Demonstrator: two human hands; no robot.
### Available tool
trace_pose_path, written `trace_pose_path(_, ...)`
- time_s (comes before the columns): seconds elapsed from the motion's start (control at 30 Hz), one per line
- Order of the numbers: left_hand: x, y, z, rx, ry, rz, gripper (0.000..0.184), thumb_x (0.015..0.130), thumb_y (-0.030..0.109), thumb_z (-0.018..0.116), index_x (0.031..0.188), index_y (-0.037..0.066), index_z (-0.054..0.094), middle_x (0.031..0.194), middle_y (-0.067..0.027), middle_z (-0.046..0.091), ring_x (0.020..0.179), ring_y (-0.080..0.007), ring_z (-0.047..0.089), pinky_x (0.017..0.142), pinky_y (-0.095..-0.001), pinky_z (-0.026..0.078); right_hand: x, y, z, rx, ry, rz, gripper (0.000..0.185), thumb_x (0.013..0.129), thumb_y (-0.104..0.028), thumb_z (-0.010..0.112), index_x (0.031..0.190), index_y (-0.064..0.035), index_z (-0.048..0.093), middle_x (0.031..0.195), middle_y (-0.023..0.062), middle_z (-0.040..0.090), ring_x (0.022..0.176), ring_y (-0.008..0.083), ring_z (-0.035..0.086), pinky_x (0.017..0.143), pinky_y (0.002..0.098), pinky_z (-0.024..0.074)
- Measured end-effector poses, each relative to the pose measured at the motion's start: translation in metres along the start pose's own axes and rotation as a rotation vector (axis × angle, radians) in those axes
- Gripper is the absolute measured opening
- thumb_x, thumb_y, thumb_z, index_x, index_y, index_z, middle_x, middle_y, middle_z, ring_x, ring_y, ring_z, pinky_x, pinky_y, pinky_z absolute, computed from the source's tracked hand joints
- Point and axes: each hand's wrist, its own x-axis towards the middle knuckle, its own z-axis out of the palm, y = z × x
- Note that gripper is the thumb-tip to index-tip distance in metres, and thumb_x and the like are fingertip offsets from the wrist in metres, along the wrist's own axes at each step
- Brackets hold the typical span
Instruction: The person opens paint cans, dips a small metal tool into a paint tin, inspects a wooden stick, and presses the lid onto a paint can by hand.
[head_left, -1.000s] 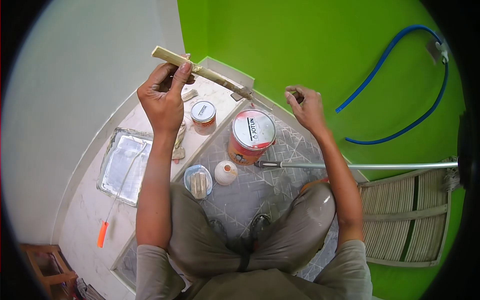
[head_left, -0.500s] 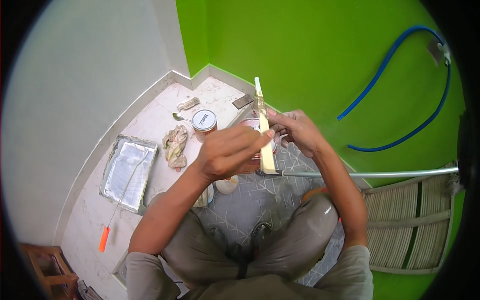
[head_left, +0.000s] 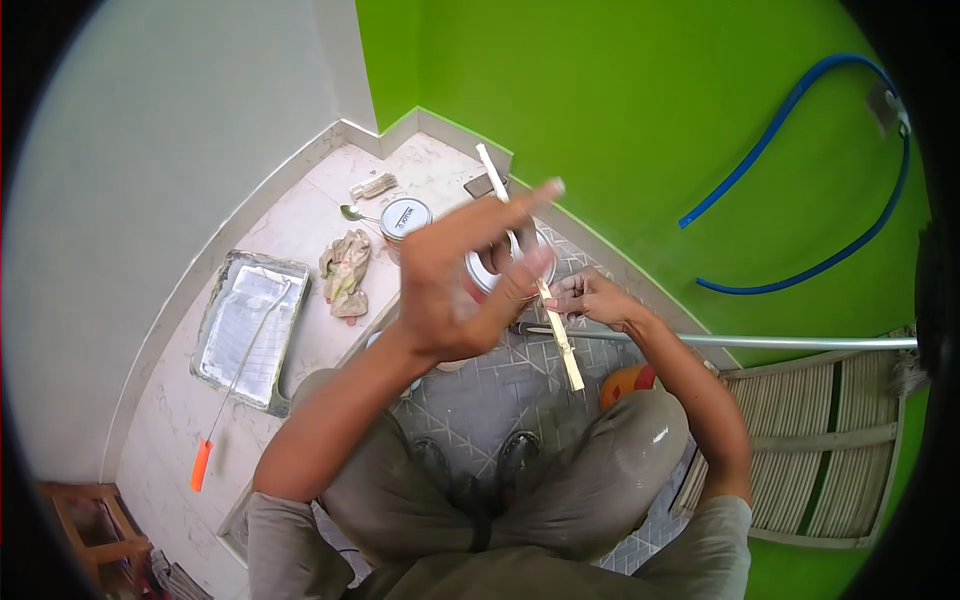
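Observation:
A long pale wooden stick (head_left: 562, 345) slants across the middle of the view. My right hand (head_left: 592, 300) pinches it below its midpoint. My left hand (head_left: 470, 275), blurred, has its thumb and index finger spread apart and lies over the upper part of the stick. Whether it touches the stick is unclear. Beneath my left hand a large paint bucket (head_left: 483, 275) is mostly covered. A smaller paint can (head_left: 405, 217) with a white lid stands just beyond my left hand.
At left, a paint tray (head_left: 243, 330) holds a roller frame with an orange handle (head_left: 201, 466). A crumpled cloth (head_left: 346, 272), a spoon (head_left: 352, 213) and a phone (head_left: 485, 186) lie on the ledge. A metal pole (head_left: 780, 342), slatted panel (head_left: 810, 440) and blue hose (head_left: 770, 130) are at right.
The stick went from my left hand at the upper left to the middle, where my right hand took hold of it. My left hand's thumb and index finger have spread apart.

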Motion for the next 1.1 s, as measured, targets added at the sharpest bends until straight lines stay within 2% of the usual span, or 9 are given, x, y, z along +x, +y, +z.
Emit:
trace_pose_path(0.1, 0.009, 0.039, 0.004, -0.627, 0.234, -0.422, 0.048, 0.101, 0.025, 0.053, 0.136, -0.006, 0.061, 0.101, -0.0143, 0.070, 0.075, -0.0192, 0.065, 0.070, -0.0314, 0.053, 0.005, 0.028, 0.006, -0.030, 0.081, 0.025, 0.017, 0.095, -0.017, 0.079, 0.098, -0.0006, 0.080, 0.080, -0.0005, 0.072, 0.070, 0.0051, 0.060, 0.060, 0.0232, 0.0465)
trace_pose_path(0.17, 0.015, 0.077, 0.005, -0.796, 0.211, -0.618, 0.061, 0.102, 0.036, 0.049, 0.143, -0.009, 0.050, 0.104, -0.0177, 0.069, 0.078, -0.0214, 0.066, 0.075, -0.0321, 0.054, 0.011, 0.055, 0.008, -0.060, 0.114, -0.019, 0.018, 0.097, -0.019, 0.078, 0.100, -0.0014, 0.080, 0.080, -0.0013, 0.072, 0.071, 0.0054, 0.060, 0.062, 0.0236, 0.0469)
trace_pose_path(0.2, 0.014, 0.091, 0.004, -0.836, 0.175, -0.643, 0.060, 0.102, 0.035, 0.049, 0.143, -0.008, 0.050, 0.105, -0.0178, 0.069, 0.078, -0.0214, 0.066, 0.075, -0.0321, 0.054, 0.014, 0.069, 0.009, -0.089, 0.125, -0.070, 0.019, 0.098, -0.020, 0.077, 0.104, -0.0022, 0.080, 0.080, -0.0023, 0.071, 0.072, 0.0057, 0.060, 0.064, 0.0242, 0.0475)
trace_pose_path(0.47, -0.021, 0.150, 0.014, -0.993, -0.101, -0.629, 0.056, 0.101, 0.031, 0.052, 0.142, -0.007, 0.050, 0.113, -0.0183, 0.066, 0.083, -0.0216, 0.067, 0.076, -0.0321, 0.054, 0.014, 0.078, 0.020, -0.089, 0.116, 0.088, 0.023, 0.098, -0.023, 0.078, 0.105, -0.0014, 0.079, 0.081, -0.0022, 0.072, 0.070, 0.0051, 0.060, 0.064, 0.0237, 0.0481)
trace_pose_path(0.67, -0.028, 0.151, 0.018, -0.975, -0.154, -0.611, 0.053, 0.100, 0.027, 0.054, 0.142, -0.006, 0.049, 0.119, -0.0187, 0.063, 0.087, -0.0217, 0.067, 0.077, -0.0322, 0.054, 0.013, 0.074, 0.017, -0.152, 0.107, 0.043, 0.023, 0.097, -0.024, 0.079, 0.103, -0.0019, 0.079, 0.082, -0.0010, 0.074, 0.070, 0.0056, 0.062, 0.063, 0.0236, 0.0484)
trace_pose_path(0.73, -0.030, 0.153, 0.019, -0.972, -0.161, -0.609, 0.052, 0.100, 0.026, 0.055, 0.141, -0.005, 0.049, 0.121, -0.0189, 0.063, 0.088, -0.0218, 0.067, 0.078, -0.0322, 0.054, 0.018, 0.100, 0.017, -0.033, 0.243, 0.068, 0.024, 0.097, -0.025, 0.079, 0.103, -0.0018, 0.079, 0.083, -0.0001, 0.074, 0.070, 0.0064, 0.062, 0.061, 0.0241, 0.0485)
trace_pose_path(0.93, -0.034, 0.154, 0.021, -0.941, -0.178, -0.606, 0.050, 0.100, 0.023, 0.057, 0.141, -0.004, 0.049, 0.126, -0.0193, 0.061, 0.092, -0.0219, 0.067, 0.079, -0.0322, 0.054, 0.005, 0.063, 0.025, -0.093, 0.127, 0.044, 0.029, 0.099, -0.031, 0.077, 0.102, -0.0021, 0.080, 0.083, 0.0008, 0.075, 0.071, 0.0066, 0.064, 0.061, 0.0245, 0.0491)
trace_pose_path(1.03, -0.034, 0.155, 0.024, -0.920, -0.193, -0.603, 0.049, 0.100, 0.021, 0.058, 0.140, -0.004, 0.049, 0.129, -0.0195, 0.059, 0.093, -0.0220, 0.067, 0.079, -0.0322, 0.054, 0.001, 0.061, 0.018, -0.172, 0.101, 0.050, 0.035, 0.102, -0.035, 0.073, 0.110, -0.0018, 0.078, 0.083, 0.0012, 0.075, 0.071, 0.0064, 0.064, 0.062, 0.0246, 0.0498)
trace_pose_path(1.1, -0.033, 0.154, 0.026, -0.872, -0.200, -0.600, 0.048, 0.099, 0.020, 0.059, 0.140, -0.003, 0.049, 0.131, -0.0196, 0.059, 0.095, -0.0220, 0.067, 0.080, -0.0322, 0.054, -0.012, 0.061, 0.011, -0.180, 0.177, 0.019, 0.038, 0.103, -0.037, 0.070, 0.117, -0.0013, 0.076, 0.083, 0.0014, 0.075, 0.073, 0.0069, 0.065, 0.063, 0.0245, 0.0505)
